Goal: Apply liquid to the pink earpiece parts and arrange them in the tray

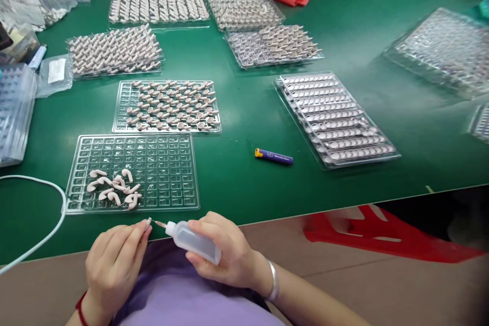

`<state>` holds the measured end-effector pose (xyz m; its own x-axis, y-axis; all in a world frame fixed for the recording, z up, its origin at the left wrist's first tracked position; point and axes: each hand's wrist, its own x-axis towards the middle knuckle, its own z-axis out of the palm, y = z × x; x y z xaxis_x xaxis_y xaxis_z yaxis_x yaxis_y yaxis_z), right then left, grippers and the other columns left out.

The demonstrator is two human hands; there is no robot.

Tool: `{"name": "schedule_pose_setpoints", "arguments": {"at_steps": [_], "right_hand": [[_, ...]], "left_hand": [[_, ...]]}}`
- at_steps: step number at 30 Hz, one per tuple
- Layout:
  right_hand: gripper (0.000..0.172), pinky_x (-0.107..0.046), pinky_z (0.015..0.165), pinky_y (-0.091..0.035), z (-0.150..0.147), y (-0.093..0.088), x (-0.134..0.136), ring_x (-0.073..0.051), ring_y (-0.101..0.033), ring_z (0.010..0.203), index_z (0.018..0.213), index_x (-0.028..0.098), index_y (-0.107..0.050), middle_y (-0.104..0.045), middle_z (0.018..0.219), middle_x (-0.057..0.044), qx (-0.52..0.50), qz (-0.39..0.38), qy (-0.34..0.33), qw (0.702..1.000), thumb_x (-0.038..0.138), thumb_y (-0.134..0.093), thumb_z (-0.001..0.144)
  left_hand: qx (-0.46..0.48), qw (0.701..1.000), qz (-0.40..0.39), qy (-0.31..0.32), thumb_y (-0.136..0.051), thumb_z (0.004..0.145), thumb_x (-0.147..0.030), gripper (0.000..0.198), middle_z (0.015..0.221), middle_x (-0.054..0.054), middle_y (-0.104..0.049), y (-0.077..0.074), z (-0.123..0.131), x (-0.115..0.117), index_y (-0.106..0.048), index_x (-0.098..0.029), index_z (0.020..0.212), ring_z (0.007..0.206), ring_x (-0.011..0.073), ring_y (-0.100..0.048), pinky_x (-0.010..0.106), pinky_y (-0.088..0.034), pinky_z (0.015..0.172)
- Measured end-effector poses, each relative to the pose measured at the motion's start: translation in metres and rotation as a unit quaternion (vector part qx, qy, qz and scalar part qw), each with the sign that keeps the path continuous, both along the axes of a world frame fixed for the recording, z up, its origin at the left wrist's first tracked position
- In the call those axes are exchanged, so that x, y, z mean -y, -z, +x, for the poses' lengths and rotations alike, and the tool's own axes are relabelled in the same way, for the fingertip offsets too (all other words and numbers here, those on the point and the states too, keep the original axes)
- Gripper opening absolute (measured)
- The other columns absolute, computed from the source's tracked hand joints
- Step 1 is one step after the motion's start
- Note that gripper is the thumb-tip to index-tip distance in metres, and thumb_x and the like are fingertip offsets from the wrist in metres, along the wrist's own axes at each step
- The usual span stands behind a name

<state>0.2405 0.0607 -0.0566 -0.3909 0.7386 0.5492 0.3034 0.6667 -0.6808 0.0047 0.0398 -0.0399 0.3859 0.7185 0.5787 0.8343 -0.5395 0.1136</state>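
Between the fingertips of my left hand [114,260] is a small pale earbud part [148,222], mostly covered by the fingers. My right hand [225,249] is wrapped round a translucent squeeze bottle [196,242], tilted so its thin nozzle points left. The nozzle tip is right by the earbud part; I cannot tell whether they touch. Just beyond my hands lies a clear tray [168,173] with small square pockets. On its left half rests a loose pile of pale earbud housings [116,184].
Behind stands another tray with rows of earbud parts [171,106]. A purple lighter [273,156] lies right of it, near a tray of round white pieces [336,117]. A white cable [57,224] curves at left. A red plastic stool [362,234] shows below the table edge.
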Motion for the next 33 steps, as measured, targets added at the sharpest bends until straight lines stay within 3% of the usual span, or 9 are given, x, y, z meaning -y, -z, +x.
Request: {"name": "schedule_pose_setpoints", "arguments": {"at_steps": [12,16,19,21,22,25,27,30,33], "right_hand": [[0.045,-0.031,0.055,-0.051,0.002,0.002,0.002,-0.019,-0.055,0.064,0.130,0.019,-0.045,-0.066,0.086,-0.007,-0.022,-0.024,-0.005,0.999,0.024,-0.058,0.088],[0.045,-0.028,0.058,-0.053,0.008,-0.002,0.006,-0.017,-0.059,0.066,0.129,0.023,-0.048,-0.064,0.092,-0.006,-0.097,-0.123,0.004,0.988,0.026,-0.063,0.086],[0.049,-0.028,0.067,-0.055,0.005,-0.007,0.010,-0.017,-0.064,0.077,0.131,0.025,-0.046,-0.064,0.102,-0.007,-0.130,-0.207,0.009,0.970,0.025,-0.065,0.085],[0.051,-0.030,0.074,-0.056,-0.002,-0.008,0.014,-0.019,-0.064,0.083,0.132,0.024,-0.045,-0.063,0.104,-0.007,-0.128,-0.225,0.004,0.966,0.021,-0.065,0.085],[0.051,-0.031,0.075,-0.056,-0.007,-0.008,0.015,-0.019,-0.064,0.084,0.131,0.024,-0.045,-0.063,0.103,-0.007,-0.122,-0.217,-0.001,0.968,0.019,-0.065,0.084],[0.048,-0.030,0.072,-0.055,-0.019,-0.002,0.018,-0.019,-0.061,0.084,0.129,0.022,-0.047,-0.061,0.096,-0.007,-0.093,-0.135,-0.010,0.986,0.012,-0.061,0.085],[0.043,-0.030,0.069,-0.055,-0.024,0.003,0.020,-0.019,-0.059,0.082,0.128,0.020,-0.049,-0.061,0.094,-0.008,-0.063,-0.069,-0.006,0.996,0.010,-0.058,0.087],[0.033,-0.032,0.066,-0.052,-0.026,0.008,0.020,-0.019,-0.057,0.075,0.124,0.018,-0.051,-0.060,0.089,-0.007,-0.013,-0.005,0.013,1.000,0.013,-0.055,0.091],[0.028,-0.032,0.063,-0.049,-0.026,0.010,0.020,-0.018,-0.056,0.070,0.120,0.018,-0.053,-0.060,0.084,-0.006,0.007,0.020,0.022,1.000,0.014,-0.054,0.092]], "left_hand": [[0.006,1.000,-0.006,-0.003,-0.079,0.069,-0.002,0.037,0.080,0.007,-0.071,0.002,-0.001,-0.003,-0.068,-0.009,0.104,0.070,0.0161,-0.063,0.030,-0.049,0.070],[0.104,0.994,-0.041,-0.015,-0.073,0.074,0.000,0.035,0.086,0.006,-0.073,0.000,0.000,0.005,-0.069,-0.013,0.106,0.076,0.0152,-0.065,0.028,-0.053,0.076],[0.228,0.961,-0.146,-0.051,-0.068,0.081,-0.006,0.030,0.094,0.005,-0.075,-0.003,0.005,0.019,-0.071,-0.020,0.107,0.081,0.0153,-0.069,0.026,-0.055,0.079],[0.323,0.898,-0.284,-0.098,-0.068,0.083,-0.019,0.020,0.093,0.005,-0.076,-0.004,0.010,0.029,-0.074,-0.022,0.102,0.079,0.0171,-0.071,0.026,-0.056,0.075],[0.373,0.845,-0.362,-0.124,-0.069,0.083,-0.028,0.017,0.089,0.005,-0.077,-0.004,0.013,0.033,-0.076,-0.022,0.097,0.075,0.0182,-0.071,0.026,-0.057,0.071],[0.504,0.644,-0.550,-0.172,-0.074,0.073,-0.050,0.036,0.072,0.007,-0.075,-0.001,0.023,0.037,-0.078,-0.018,0.086,0.061,0.0184,-0.067,0.026,-0.056,0.058],[0.547,0.541,-0.611,-0.188,-0.078,0.064,-0.058,0.046,0.066,0.006,-0.072,0.001,0.028,0.035,-0.078,-0.016,0.080,0.055,0.0155,-0.062,0.025,-0.053,0.054],[0.568,0.466,-0.646,-0.209,-0.082,0.052,-0.062,0.052,0.057,0.003,-0.066,0.003,0.032,0.030,-0.078,-0.016,0.075,0.053,0.0142,-0.058,0.024,-0.050,0.053],[0.563,0.454,-0.656,-0.215,-0.083,0.049,-0.063,0.054,0.056,0.003,-0.065,0.006,0.032,0.028,-0.078,-0.016,0.076,0.052,0.0134,-0.055,0.023,-0.046,0.049]]}}
